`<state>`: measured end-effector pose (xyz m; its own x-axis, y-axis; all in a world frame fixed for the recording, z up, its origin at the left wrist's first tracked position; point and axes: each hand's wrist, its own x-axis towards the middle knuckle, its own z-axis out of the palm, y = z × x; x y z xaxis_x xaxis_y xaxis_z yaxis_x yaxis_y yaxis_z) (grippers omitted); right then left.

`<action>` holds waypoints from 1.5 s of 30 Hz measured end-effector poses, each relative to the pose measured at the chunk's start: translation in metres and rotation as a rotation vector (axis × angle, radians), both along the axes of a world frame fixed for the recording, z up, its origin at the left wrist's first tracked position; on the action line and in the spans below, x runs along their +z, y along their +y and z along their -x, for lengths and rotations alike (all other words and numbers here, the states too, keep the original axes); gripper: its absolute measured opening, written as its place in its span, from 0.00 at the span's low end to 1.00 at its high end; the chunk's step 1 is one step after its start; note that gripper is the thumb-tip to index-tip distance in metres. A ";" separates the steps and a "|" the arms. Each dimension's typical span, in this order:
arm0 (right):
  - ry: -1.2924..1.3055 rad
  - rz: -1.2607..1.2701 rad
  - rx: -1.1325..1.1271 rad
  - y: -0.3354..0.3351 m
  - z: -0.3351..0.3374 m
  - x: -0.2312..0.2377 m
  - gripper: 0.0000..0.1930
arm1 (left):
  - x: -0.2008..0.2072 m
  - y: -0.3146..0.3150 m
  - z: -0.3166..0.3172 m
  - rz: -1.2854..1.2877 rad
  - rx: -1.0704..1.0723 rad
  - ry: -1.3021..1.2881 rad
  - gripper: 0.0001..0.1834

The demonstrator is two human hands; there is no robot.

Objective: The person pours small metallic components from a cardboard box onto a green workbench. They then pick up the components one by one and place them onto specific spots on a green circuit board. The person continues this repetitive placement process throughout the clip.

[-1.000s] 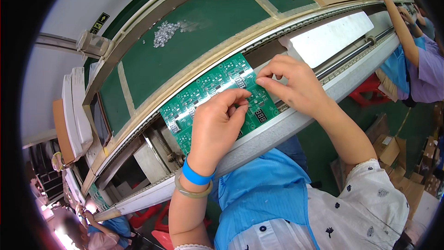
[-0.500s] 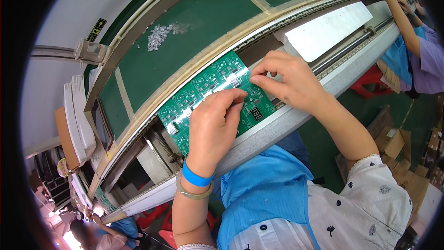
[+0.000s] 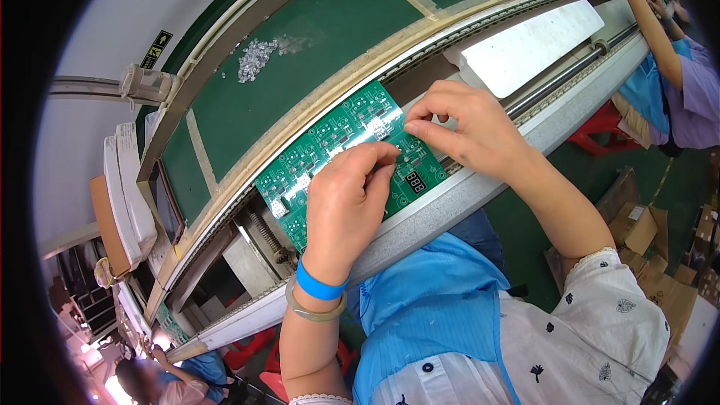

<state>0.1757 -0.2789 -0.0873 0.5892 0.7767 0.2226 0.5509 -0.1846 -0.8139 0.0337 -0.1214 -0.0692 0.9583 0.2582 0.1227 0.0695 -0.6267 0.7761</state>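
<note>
Green circuit board is lying across the conveyor rails, centre. Left hand is arching over its near half; right hand is poising by its right edge. Thumbs and forefingers are nearly meeting; cannot tell whether pinching anything.

Electronics factory: conveyor rail, green circuit board, nearby co-worker.

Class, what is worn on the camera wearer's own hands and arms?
The left hand is gloveless, with a blue wristband and, nearer the elbow, a pale bangle. The right hand and wrist are bare. The right sleeve is white with dark plant prints and a scalloped edge; only the left sleeve's pale trim shows.
</note>
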 end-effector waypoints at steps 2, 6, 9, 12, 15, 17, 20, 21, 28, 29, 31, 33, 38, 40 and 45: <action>-0.006 -0.001 0.002 0.000 0.000 0.000 0.11 | -0.001 0.000 0.000 0.002 -0.002 -0.007 0.09; -0.018 -0.002 0.003 0.000 -0.001 -0.001 0.12 | -0.001 -0.001 0.000 0.005 0.002 -0.021 0.09; -0.028 0.002 -0.001 0.000 -0.001 -0.001 0.11 | -0.001 -0.003 -0.001 0.034 0.012 -0.016 0.09; 0.020 0.018 -0.001 0.004 -0.003 0.010 0.11 | -0.002 -0.002 -0.001 0.002 -0.008 -0.004 0.09; -0.034 -0.030 0.020 0.021 -0.012 0.025 0.10 | 0.001 -0.002 -0.001 -0.003 -0.006 0.003 0.08; -0.113 -0.030 0.029 0.039 -0.021 0.031 0.10 | -0.001 -0.001 -0.002 -0.025 -0.040 -0.040 0.08; -0.201 -0.015 0.078 0.079 -0.042 0.036 0.09 | 0.007 0.004 0.000 -0.038 -0.039 -0.071 0.07; -0.215 0.017 0.092 0.094 -0.048 0.034 0.09 | 0.007 0.008 0.001 -0.047 -0.033 -0.098 0.06; -0.374 0.166 0.116 0.168 -0.068 0.021 0.08 | 0.029 0.067 -0.003 -0.067 0.224 -0.114 0.05; -0.411 0.181 0.104 0.176 -0.067 0.018 0.08 | 0.029 0.079 -0.005 -0.071 0.275 -0.105 0.05; -0.481 0.195 0.095 0.187 -0.067 0.011 0.08 | 0.027 0.104 -0.012 -0.100 0.359 -0.080 0.07; -0.544 0.192 0.098 0.189 -0.071 0.007 0.07 | 0.026 0.129 -0.021 -0.125 0.445 -0.052 0.06; -0.510 0.276 0.124 0.194 -0.066 0.016 0.05 | 0.002 0.193 -0.032 -0.254 0.591 -0.065 0.10; -0.532 0.288 0.126 0.194 -0.067 0.017 0.05 | -0.005 0.206 -0.045 -0.302 0.613 -0.061 0.11; -0.584 0.299 0.125 0.196 -0.068 0.016 0.03 | -0.013 0.213 -0.070 -0.383 0.669 0.062 0.14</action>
<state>0.2439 -0.0826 -0.0714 0.3387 0.9091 0.2426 0.9176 -0.2621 -0.2990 0.1033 0.0918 -0.0820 0.6214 0.7351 0.2712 0.5640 -0.6599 0.4963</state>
